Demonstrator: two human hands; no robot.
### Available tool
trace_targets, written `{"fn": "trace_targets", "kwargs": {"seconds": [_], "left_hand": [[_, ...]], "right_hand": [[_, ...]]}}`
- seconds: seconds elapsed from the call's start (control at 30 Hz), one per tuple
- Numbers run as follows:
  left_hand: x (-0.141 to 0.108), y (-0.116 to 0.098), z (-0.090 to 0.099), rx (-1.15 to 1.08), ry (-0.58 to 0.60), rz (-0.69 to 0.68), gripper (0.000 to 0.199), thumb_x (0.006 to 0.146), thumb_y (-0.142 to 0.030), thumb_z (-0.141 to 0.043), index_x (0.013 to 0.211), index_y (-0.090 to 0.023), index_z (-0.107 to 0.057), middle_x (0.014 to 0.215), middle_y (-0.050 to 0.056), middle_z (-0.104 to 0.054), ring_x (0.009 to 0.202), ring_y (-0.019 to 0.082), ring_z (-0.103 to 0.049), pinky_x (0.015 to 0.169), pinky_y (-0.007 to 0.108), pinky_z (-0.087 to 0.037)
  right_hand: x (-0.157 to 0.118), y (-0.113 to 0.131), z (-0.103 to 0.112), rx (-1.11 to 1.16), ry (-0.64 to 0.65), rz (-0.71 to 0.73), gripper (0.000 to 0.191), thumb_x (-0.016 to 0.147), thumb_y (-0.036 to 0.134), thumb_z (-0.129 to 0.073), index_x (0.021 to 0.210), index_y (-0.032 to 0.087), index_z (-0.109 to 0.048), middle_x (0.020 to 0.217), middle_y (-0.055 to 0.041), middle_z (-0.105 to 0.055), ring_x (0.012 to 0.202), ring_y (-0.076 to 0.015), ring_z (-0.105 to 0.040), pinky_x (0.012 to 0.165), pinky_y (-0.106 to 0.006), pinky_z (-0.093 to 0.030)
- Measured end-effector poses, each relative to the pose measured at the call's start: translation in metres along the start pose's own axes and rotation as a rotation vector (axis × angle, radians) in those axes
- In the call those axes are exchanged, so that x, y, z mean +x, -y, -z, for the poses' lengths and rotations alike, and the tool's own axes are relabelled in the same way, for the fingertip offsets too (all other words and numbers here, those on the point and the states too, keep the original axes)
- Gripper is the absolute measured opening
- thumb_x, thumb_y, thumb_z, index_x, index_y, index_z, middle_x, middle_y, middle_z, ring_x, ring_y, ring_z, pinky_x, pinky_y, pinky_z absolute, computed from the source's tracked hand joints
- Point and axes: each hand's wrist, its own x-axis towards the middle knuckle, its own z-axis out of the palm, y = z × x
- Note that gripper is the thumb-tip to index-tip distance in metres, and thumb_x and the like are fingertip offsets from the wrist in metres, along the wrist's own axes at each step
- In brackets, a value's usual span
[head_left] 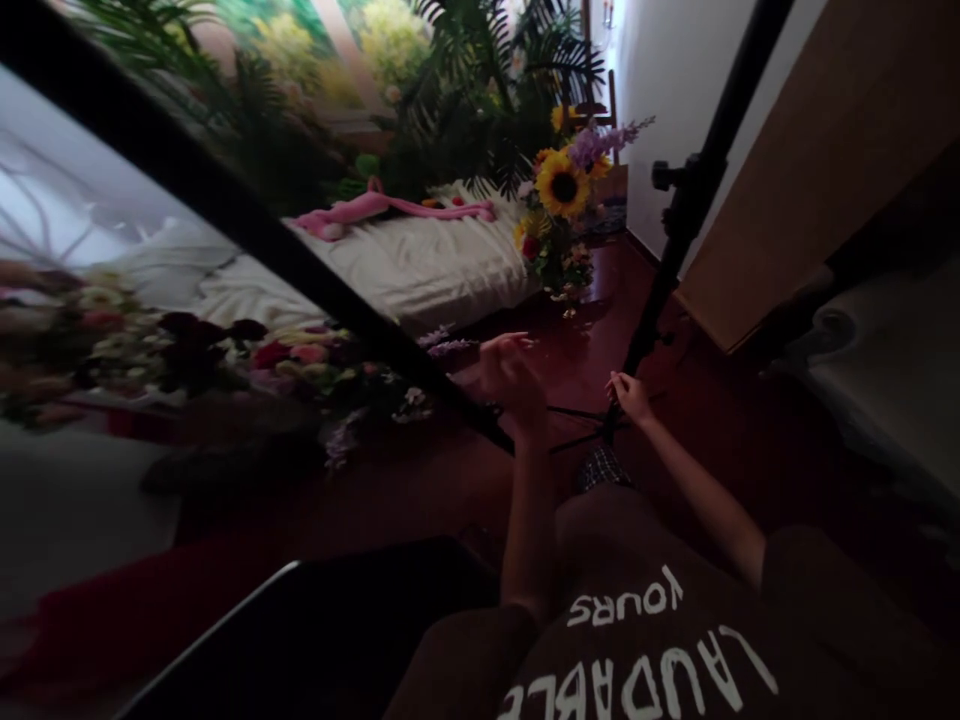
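In the head view, my right hand (631,396) is at the lower part of a black upright stand (679,230), with its fingertips beside the pole. The fingers look bent, but whether they grip the pole is unclear. My left hand (511,372) is raised in front of me, near the lower end of a dark diagonal pole (300,265). It is blurred, with its fingers partly bent, and no object shows in it. Thin legs of the stand spread over the dark red floor (592,335) just beyond my hands.
A bed with a white cover (420,265) holds a pink plush toy (360,212). Sunflowers (562,184) stand at its right end, and more flowers (307,355) line the left. A brown panel (795,170) leans at the right. A black surface (360,630) lies at the lower left.
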Motion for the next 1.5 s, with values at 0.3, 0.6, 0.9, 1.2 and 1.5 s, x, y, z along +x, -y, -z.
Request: {"fn": "trace_targets", "kwargs": {"seconds": [0.3,0.6,0.9,1.2,1.5], "left_hand": [[0.006,0.083,0.089,0.316,-0.519,0.119,0.044,0.099,-0.046,-0.016,0.096,-0.018,-0.05,0.088,0.004,-0.053,0.083,0.015,-0.055,0.088,0.034,-0.045],[-0.042,0.181,0.087,0.298,0.027,0.189,0.055,0.093,-0.062,-0.03,0.115,-0.017,-0.054,0.097,0.011,-0.066,0.09,0.019,-0.065,0.079,0.029,-0.048],[-0.041,0.188,0.087,0.268,-0.002,0.24,0.052,0.091,-0.061,-0.038,0.113,-0.018,-0.056,0.096,0.011,-0.067,0.09,0.019,-0.064,0.08,0.028,-0.048],[-0.042,0.182,0.089,0.258,0.015,0.254,0.05,0.092,-0.058,-0.038,0.117,-0.018,-0.055,0.103,0.013,-0.067,0.098,0.021,-0.064,0.087,0.032,-0.049],[-0.041,0.177,0.088,0.196,0.027,0.255,0.057,0.09,-0.061,-0.04,0.124,-0.017,-0.053,0.115,0.016,-0.065,0.104,0.021,-0.064,0.09,0.032,-0.049]], "right_hand": [[-0.017,0.036,-0.101,0.076,0.457,-0.064,0.045,0.088,0.056,-0.051,0.069,0.018,-0.065,0.059,-0.0006,-0.062,0.052,-0.01,-0.056,0.05,-0.02,-0.041],[-0.004,0.109,-0.148,0.776,1.038,-1.103,0.052,0.099,0.055,-0.025,0.075,0.017,-0.05,0.051,0.005,-0.048,0.037,-0.0043,-0.041,0.032,-0.011,-0.029],[0.019,0.115,-0.152,0.58,1.162,-0.881,0.032,0.098,0.032,-0.039,0.072,0.017,-0.049,0.054,0.0044,-0.05,0.036,-0.003,-0.034,0.033,-0.01,-0.032],[0.008,0.123,-0.138,-0.107,0.744,0.338,0.032,0.068,0.024,-0.076,0.097,0.019,-0.065,0.094,-0.0067,-0.068,0.083,-0.018,-0.065,0.076,-0.031,-0.056],[-0.009,0.215,-0.173,0.108,0.568,0.809,0.086,0.086,0.053,-0.06,0.151,0.029,-0.009,0.142,-0.0119,-0.042,0.121,-0.0232,-0.054,0.102,-0.043,-0.049]]}}
